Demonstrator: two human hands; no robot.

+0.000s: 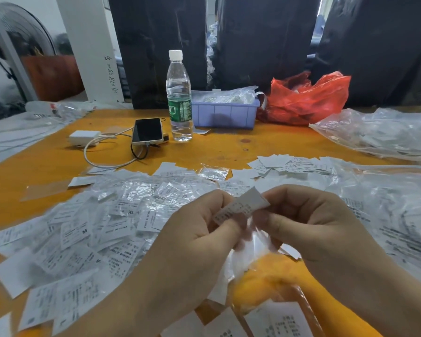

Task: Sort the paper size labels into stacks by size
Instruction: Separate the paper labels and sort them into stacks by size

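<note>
Right now both hands meet above the orange tabletop point(265, 142), nearer the viewer than the water bottle point(179, 96). Left hand point(195, 237) & right hand point(311, 222) each pinch one white paper label point(241, 207), thumbs on top, w/ a clear plastic sleeve point(253, 246) hanging under it. Loose label pile point(83, 229) sprawls left of the hands; smaller stack point(287, 164) lies beyond them, right of the bottle. Phone point(147, 131) sits just left of the bottle.
</note>
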